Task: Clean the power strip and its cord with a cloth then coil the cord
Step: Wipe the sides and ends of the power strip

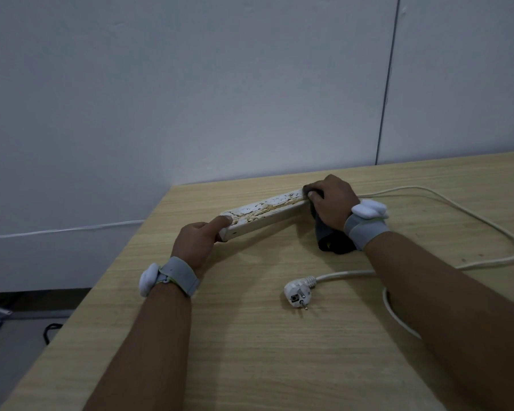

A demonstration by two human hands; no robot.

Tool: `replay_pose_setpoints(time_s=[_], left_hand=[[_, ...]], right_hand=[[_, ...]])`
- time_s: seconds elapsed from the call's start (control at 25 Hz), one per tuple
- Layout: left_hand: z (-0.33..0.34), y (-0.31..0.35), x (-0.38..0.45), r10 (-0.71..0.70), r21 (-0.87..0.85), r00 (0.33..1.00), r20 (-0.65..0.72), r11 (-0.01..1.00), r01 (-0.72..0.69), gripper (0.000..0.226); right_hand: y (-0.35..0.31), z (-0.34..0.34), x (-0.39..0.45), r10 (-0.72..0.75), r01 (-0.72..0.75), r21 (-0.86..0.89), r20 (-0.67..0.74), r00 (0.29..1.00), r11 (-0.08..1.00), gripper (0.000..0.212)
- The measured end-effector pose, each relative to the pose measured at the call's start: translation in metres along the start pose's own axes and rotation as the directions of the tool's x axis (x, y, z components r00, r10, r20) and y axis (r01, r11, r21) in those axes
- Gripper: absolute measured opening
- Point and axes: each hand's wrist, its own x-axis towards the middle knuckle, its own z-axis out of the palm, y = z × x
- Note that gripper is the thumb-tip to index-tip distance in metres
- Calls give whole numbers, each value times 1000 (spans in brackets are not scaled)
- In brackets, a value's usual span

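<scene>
The right hand [333, 203] has its grip curled over a dark cloth [333, 238], pressing it against the upper-right end of the power strip [264, 213] at the centre of the frame; the rest of the cloth trails down under the wrist toward the lower right. The left hand [196, 238] has its grip clamped on the opposite, lower-left end, thumb laid along the top face and the other fingers hidden beneath.

The strip's long axis runs diagonally, from lower left up to upper right, and it appears tilted up off the counter [250, 336] rather than lying flat. Its upturned face carries yellowish-brown grime along most of its length. So the dirty stretch lies down and to the left of the cloth, straight along that axis toward the left hand; a wipe would likely travel that way.

The cord [487, 221] leaves the strip's upper-right end, loops wide along the right edge and returns to the plug [297, 293], lying uncoiled at lower centre.
</scene>
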Motion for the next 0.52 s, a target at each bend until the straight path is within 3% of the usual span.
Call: replay_pose_setpoints(time_s=[0.2, 0.36, 0.52], left_hand=[[-2, 1, -3, -16, 8, 1000, -5, 1000, 16, 55], [-2, 4, -7, -22, -14, 1000, -12, 1000, 22, 56], [-1, 4, -7, -20, -26, 1000, -5, 999, 20, 56]], right_hand=[[-23, 0, -5, -205, 195, 96, 112, 972, 976, 27], [-3, -16, 4, -25, 38, 96, -135, 991, 995, 27], [15, -18, 7, 83, -77, 52, -121, 989, 996, 27]])
